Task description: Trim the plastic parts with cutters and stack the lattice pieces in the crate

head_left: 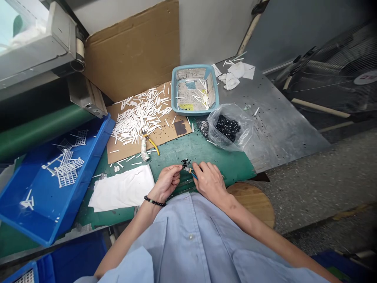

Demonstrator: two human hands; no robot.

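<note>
In front of my shirt, my right hand point(209, 181) is closed around small cutting pliers point(188, 170) with a blue grip. The jaws point left and meet the fingertips of my left hand point(169, 180). That hand is closed in a pinch, and what sits in it is too small to make out. Just beyond the jaws lies a little heap of tiny black pieces point(185, 161) on the green mat point(173, 151). A clear plastic bag point(246, 131) filled with shiny black pieces point(228, 129) stands open past my right hand.
White sticks point(141, 118) are piled on cardboard point(113, 156), beside yellow-handled pliers point(154, 145). A light blue basket point(174, 92) holds more sticks. White cloth point(122, 190) lies left of me, near a blue tray point(38, 212) with white lattice pieces point(69, 171). A fan point(338, 70) stands right.
</note>
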